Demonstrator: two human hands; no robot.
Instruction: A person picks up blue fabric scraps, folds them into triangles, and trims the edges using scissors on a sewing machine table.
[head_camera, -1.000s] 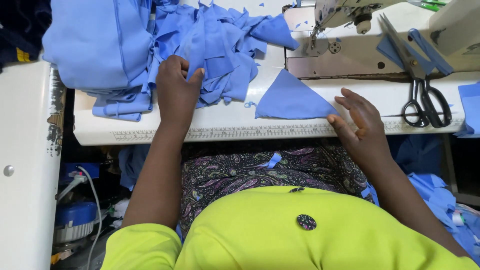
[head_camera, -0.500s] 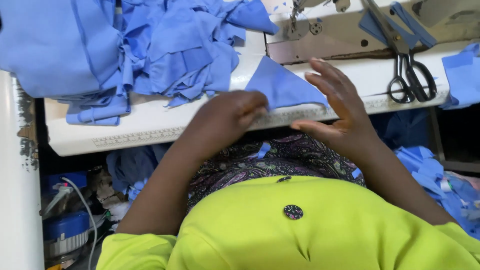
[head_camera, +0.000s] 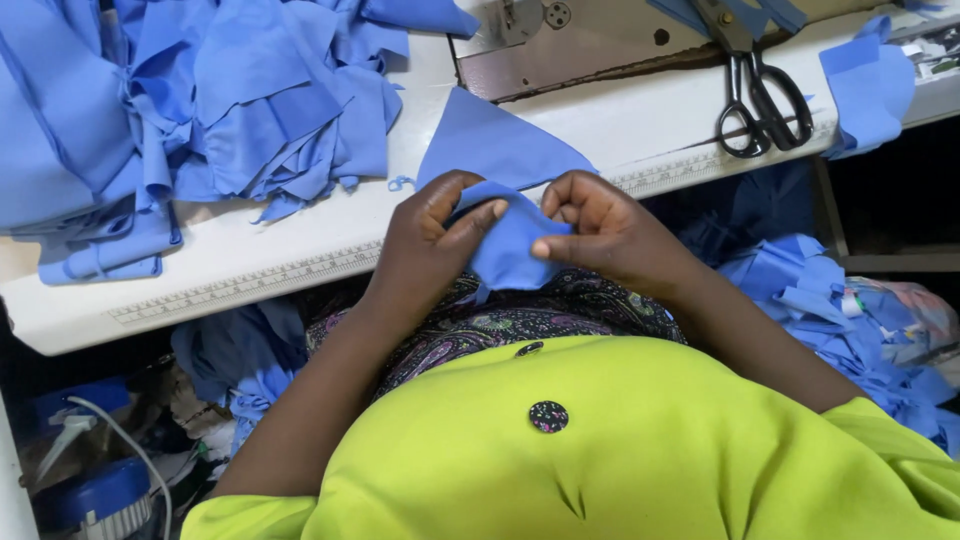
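My left hand (head_camera: 430, 235) and my right hand (head_camera: 600, 225) both pinch a small blue fabric piece (head_camera: 510, 250) just in front of the white table edge (head_camera: 300, 265), above my lap. Thumbs and fingers grip its upper edge from either side. Behind it a blue triangular fabric piece (head_camera: 495, 140) lies flat on the table.
A big heap of blue fabric pieces (head_camera: 200, 110) covers the table's left. The sewing machine base (head_camera: 590, 40) stands at the back, with black-handled scissors (head_camera: 760, 90) to its right. More blue fabric (head_camera: 830, 310) lies below at the right, and a spray bottle (head_camera: 70, 450) at the lower left.
My left hand left the heap on the table and came to my lap. Both hands now grip a small blue piece; the right hand let go of the triangular piece.
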